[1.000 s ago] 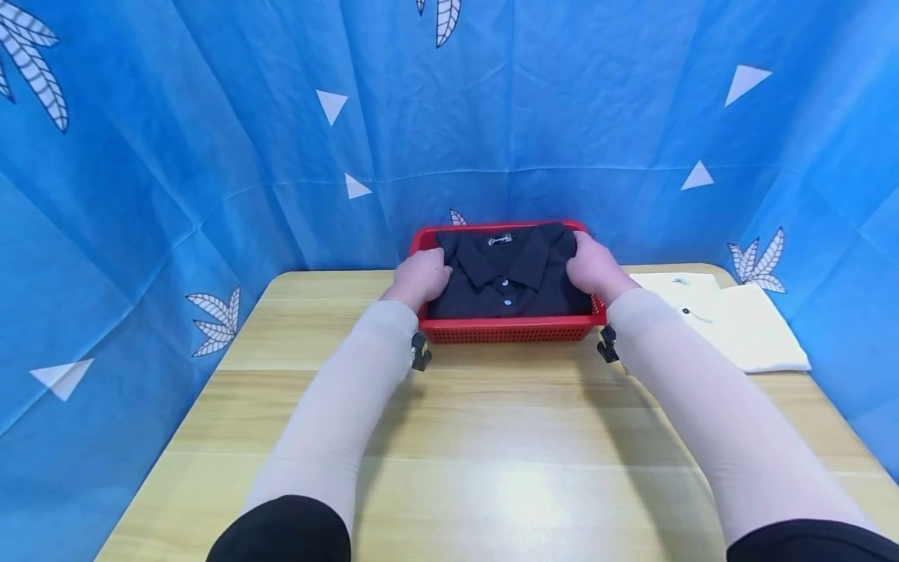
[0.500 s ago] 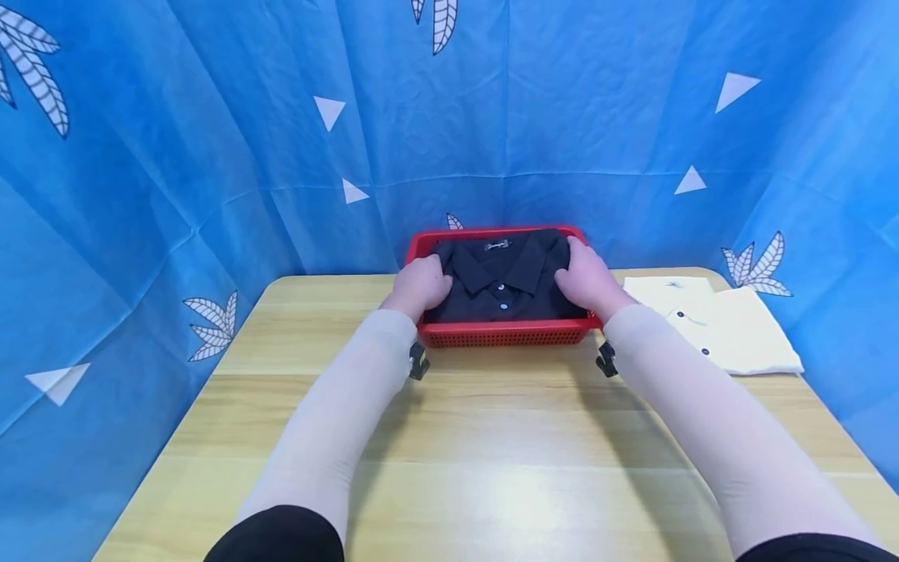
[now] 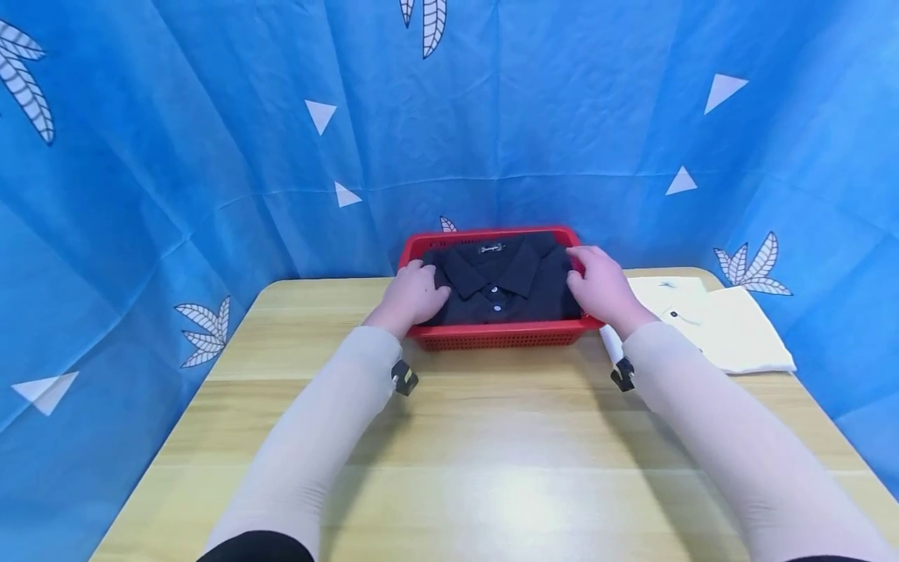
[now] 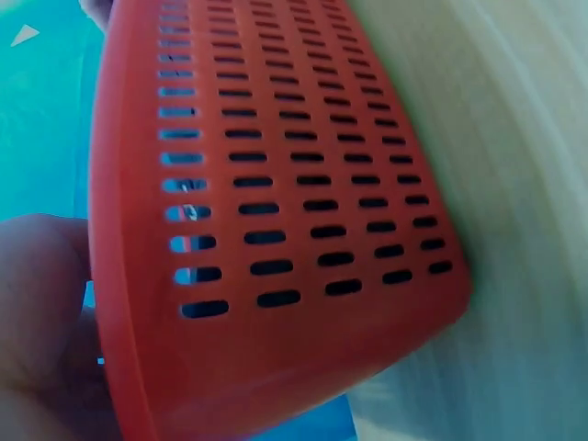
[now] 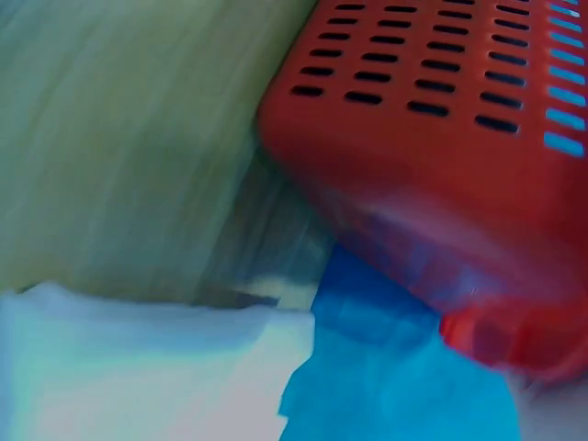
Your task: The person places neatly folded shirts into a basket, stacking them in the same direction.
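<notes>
A folded black collared shirt [image 3: 470,308] with white buttons and a neck label lies inside a red plastic basket [image 3: 499,329] at the far edge of the table. My left hand [image 3: 410,295] is over the basket's left end, thumb stretched toward the shirt's side. At the opposite end, my right hand [image 3: 604,289] hovers by the rim with its fingers loosely extended and nothing gripped. The left wrist view has the slotted basket wall [image 4: 276,220] in front of part of the left hand [image 4: 41,322]. Only a blurred bit of the right hand [image 5: 559,411] appears in the right wrist view.
A folded white shirt [image 3: 740,328] with dark buttons lies on the wooden table [image 3: 492,437], right of the basket and partly behind the right forearm. A blue patterned curtain [image 3: 534,109] hangs right behind the basket and along both sides.
Both hands have loosened from the black shirt's sides. The right hand has moved outward to the basket's right rim, the left slightly outward too. The shirt now lies flatter in the basket.
</notes>
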A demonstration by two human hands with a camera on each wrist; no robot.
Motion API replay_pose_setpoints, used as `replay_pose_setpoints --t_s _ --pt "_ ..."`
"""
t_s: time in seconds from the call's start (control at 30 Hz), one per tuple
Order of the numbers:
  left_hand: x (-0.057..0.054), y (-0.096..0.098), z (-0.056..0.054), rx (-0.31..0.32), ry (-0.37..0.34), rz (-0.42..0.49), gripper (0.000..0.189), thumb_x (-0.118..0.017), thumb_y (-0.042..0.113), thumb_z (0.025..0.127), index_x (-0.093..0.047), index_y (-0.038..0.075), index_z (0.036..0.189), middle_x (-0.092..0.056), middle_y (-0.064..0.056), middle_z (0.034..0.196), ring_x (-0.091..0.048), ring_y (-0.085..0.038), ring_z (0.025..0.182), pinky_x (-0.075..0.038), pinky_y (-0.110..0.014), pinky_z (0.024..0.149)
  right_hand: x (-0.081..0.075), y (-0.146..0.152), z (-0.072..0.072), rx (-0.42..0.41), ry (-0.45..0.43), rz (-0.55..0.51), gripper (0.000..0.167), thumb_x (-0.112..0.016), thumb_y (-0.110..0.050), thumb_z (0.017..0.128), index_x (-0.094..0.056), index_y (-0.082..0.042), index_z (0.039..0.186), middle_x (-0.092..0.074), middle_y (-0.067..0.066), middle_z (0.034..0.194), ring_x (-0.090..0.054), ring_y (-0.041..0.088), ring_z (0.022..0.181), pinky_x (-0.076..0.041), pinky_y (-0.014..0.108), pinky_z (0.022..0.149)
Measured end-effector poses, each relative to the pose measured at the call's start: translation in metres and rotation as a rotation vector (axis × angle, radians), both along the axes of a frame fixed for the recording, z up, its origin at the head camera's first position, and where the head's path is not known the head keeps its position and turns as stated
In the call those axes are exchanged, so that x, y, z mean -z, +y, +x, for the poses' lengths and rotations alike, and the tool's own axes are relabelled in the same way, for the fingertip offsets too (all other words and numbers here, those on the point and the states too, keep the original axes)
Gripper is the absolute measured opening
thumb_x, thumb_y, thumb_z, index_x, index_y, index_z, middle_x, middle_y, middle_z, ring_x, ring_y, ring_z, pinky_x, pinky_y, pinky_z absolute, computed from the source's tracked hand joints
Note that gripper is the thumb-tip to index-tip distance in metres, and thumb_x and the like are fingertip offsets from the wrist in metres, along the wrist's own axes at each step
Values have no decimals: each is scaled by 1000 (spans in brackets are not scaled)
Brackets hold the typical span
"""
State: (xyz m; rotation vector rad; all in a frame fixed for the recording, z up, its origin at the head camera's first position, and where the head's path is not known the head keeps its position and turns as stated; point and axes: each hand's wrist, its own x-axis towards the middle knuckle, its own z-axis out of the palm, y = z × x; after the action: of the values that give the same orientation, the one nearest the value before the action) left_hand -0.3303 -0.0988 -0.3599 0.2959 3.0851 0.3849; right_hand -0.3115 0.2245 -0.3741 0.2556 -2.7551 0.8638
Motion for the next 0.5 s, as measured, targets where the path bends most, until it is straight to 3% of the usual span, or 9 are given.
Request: replay_pose_setpoints --t_s 0.1,0.27,0.4,0.5 --pt "1 0 11 19 54 18 61 -59 40 100 -49 6 149 -39 -16 155 -38 -34 141 -37 -53 112 4 12 8 12 17 -56 48 -50 -13 99 -51 0 145 -47 22 147 -43 40 135 -35 58 111" --pt "2 13 32 76 166 99 51 -62 38 98 -57 13 142 -44 -8 151 -38 -27 139 -39 -48 111 7 36 23 61 -50 -129 50 -46 -18 101 -47 -3 149 -43 23 149 -42 44 135 -38 63 106" --pt "-1 32 52 189 265 190 40 -61 34 98 -64 16 133 -53 -3 141 -45 -22 132 -42 -42 109 15 58 30 89 -96 -127 51 -43 -20 103 -43 -1 151 -42 26 149 -42 48 134 -39 63 105" --pt "-3 52 67 286 283 261 35 -62 32 98 -66 17 129 -57 0 135 -50 -19 127 -44 -39 106 22 77 33 106 -108 -131 52 -43 -20 103 -42 1 151 -43 28 148 -42 48 134 -38 62 107"
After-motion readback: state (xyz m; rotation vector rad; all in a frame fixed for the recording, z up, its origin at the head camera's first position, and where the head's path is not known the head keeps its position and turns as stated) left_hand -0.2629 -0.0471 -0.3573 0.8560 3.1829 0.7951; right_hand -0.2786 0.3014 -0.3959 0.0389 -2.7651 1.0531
